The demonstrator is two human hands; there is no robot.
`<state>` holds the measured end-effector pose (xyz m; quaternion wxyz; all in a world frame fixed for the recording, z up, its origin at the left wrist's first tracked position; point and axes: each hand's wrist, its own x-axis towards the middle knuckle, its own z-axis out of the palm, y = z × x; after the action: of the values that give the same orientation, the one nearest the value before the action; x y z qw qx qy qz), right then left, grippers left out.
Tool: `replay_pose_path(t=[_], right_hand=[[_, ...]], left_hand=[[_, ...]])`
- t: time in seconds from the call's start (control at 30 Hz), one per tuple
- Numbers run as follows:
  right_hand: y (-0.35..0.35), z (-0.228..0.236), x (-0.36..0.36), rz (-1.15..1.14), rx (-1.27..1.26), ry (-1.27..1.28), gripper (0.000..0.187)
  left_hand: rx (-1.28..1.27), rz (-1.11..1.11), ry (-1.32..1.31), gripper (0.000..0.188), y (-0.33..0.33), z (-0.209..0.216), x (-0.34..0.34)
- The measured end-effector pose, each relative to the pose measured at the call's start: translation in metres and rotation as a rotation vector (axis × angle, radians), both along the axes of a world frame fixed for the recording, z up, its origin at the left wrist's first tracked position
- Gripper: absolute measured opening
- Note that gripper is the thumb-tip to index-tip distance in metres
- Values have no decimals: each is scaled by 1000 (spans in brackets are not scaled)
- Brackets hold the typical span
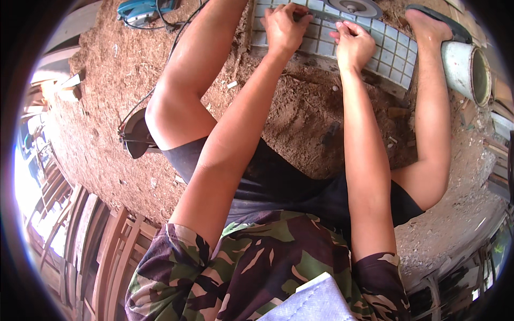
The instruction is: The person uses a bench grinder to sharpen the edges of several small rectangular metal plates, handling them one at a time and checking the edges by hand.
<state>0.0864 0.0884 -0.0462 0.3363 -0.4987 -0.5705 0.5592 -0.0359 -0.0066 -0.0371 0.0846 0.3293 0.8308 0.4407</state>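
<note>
Both my hands are over a board faced with small pale square tiles (399, 60), which lies on the ground between my feet. My left hand (284, 29) has its fingers curled and pinched at the left end of a thin dark grey strip (324, 19). At the strip's right end my right hand (357, 48) is closed, thumb against fingers. The strip is too small to name more exactly. Just beyond it, a round grey disc (354, 7) with a hub at its centre is cut off by the top edge.
A blue power tool (140, 12) with a black cord lies at far left. Beside my left knee is a dark round-guarded object (138, 134). A whitish bucket (463, 69) lies on its side by my sandalled right foot. Wooden strips (110, 257) are stacked lower left.
</note>
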Motion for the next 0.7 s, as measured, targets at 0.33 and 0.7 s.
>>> replay_pose_path(t=[0.33,0.7], right_hand=[[3,-3,-11,-51,70,-2,16],[0,2,-20,-101,82,-29,12]], left_hand=[[-118,139,-126,21,9,5,7],[-62,241,136,11,7,-15,15]])
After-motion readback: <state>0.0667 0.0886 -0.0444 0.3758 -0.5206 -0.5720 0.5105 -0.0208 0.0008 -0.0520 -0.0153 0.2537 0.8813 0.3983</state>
